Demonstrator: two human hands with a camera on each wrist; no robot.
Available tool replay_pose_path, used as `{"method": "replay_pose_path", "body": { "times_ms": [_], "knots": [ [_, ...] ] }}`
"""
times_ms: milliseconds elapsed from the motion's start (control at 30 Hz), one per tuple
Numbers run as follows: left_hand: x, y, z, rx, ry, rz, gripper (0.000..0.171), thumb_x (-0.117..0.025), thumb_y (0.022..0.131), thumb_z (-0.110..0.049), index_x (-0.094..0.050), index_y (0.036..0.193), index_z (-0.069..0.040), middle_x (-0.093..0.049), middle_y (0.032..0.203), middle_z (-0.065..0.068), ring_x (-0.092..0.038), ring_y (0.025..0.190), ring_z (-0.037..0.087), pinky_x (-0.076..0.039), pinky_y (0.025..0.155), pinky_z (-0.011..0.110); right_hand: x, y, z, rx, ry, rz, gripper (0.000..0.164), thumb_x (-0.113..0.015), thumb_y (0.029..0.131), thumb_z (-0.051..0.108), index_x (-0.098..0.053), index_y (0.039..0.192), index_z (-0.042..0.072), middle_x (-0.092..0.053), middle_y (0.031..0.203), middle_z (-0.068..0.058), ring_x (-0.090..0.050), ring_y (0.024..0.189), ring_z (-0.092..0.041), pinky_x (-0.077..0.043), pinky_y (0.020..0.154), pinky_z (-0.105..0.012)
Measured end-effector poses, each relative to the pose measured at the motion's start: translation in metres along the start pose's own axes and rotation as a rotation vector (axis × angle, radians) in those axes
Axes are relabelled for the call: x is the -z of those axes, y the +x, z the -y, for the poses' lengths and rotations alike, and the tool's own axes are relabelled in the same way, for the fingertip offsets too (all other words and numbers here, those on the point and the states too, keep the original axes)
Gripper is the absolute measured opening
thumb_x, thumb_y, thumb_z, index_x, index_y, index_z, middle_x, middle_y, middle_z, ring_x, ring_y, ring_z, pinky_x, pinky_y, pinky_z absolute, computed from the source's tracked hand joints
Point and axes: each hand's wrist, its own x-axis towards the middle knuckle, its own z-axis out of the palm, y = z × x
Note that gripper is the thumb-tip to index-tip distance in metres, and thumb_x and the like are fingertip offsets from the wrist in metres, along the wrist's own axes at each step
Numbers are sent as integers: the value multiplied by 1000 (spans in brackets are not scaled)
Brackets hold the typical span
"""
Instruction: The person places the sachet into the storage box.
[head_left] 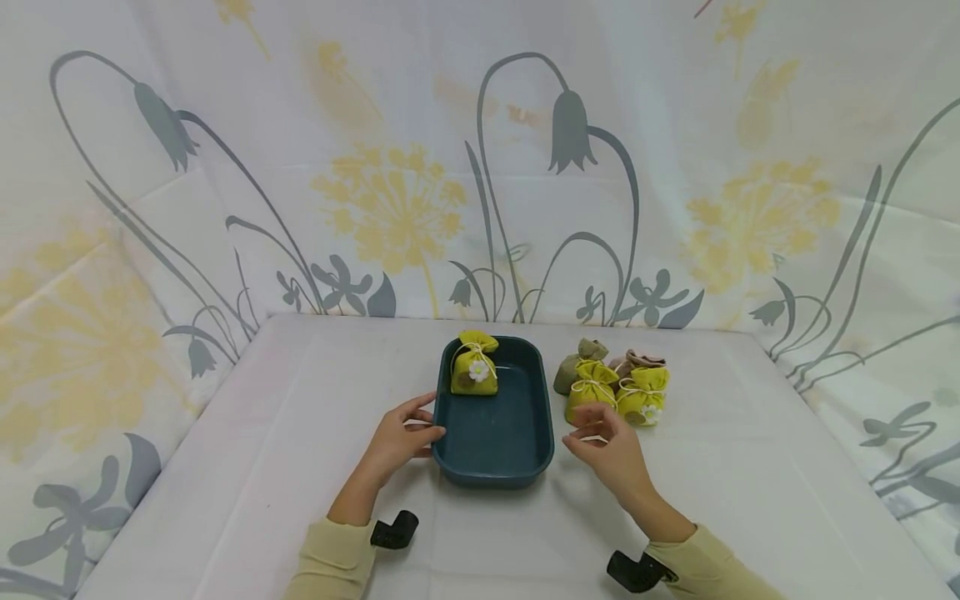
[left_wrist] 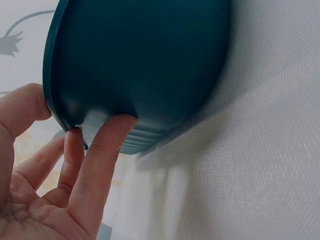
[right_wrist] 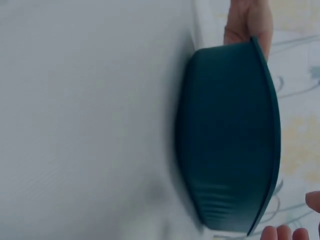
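A dark teal rectangular tray (head_left: 495,442) stands on the table, and my left hand (head_left: 397,437) holds its left side. In the left wrist view the thumb is at the rim and fingers (left_wrist: 102,165) touch the outer wall of the tray (left_wrist: 140,55). A yellow drawstring pouch (head_left: 475,375) with a white flower sits inside the tray at the far left. My right hand (head_left: 611,450) is off the tray's right side, fingers bent and thumb apart, with nothing seen between them. Just beyond it is another yellow drawstring pouch (head_left: 588,398); the fingers overlap its lower edge in the head view.
Beside that pouch stand a second flowered yellow pouch (head_left: 643,398), a grey-green pouch (head_left: 570,372) and a brownish pouch (head_left: 637,361), clustered right of the tray. A white cloth covers the table (head_left: 300,433). A flower-printed curtain (head_left: 390,250) hangs behind.
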Motion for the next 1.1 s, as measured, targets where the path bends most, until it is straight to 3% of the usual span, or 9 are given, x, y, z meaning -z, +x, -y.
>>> {"method": "replay_pose_path", "body": {
  "times_ms": [300,533,600,800,1100],
  "knots": [
    [0,1,-2,-7,1,2,58,-67,83,-1,-47,137,-8,-51,103,16,-61,83,19,-57,65,37,33,-9,-15,14,-50,-74,39,-71,79,-2,-53,113,-7,-55,106,-20,-57,82,-5,-50,71,-16],
    [-1,-14,-24,-11,5,33,57,-64,85,1,-43,138,-1,-51,104,20,-60,82,17,-57,69,40,59,-14,-24,17,-89,-182,38,-72,79,0,-53,112,-6,-56,92,7,-58,80,-2,-49,70,-13],
    [-1,-19,-30,-13,10,35,56,-63,85,2,-43,137,1,-51,104,22,-60,82,16,-57,69,40,65,-13,-28,26,-104,-208,38,-72,79,2,-53,112,-6,-57,92,4,-58,80,-1,-49,70,-12],
    [0,-20,-32,-8,4,32,56,-63,85,3,-43,137,1,-50,105,22,-60,81,16,-56,69,40,84,-2,-56,59,-137,-255,44,-74,79,12,-53,115,-5,-56,99,-11,-56,83,2,-48,70,-10],
    [1,-19,-31,-3,0,40,57,-63,85,2,-43,138,0,-50,107,25,-60,82,16,-56,70,40,92,7,-51,-73,-163,-271,47,-69,83,4,-45,123,-4,-47,111,-15,-51,91,-8,-47,69,-8]
  ]
}}
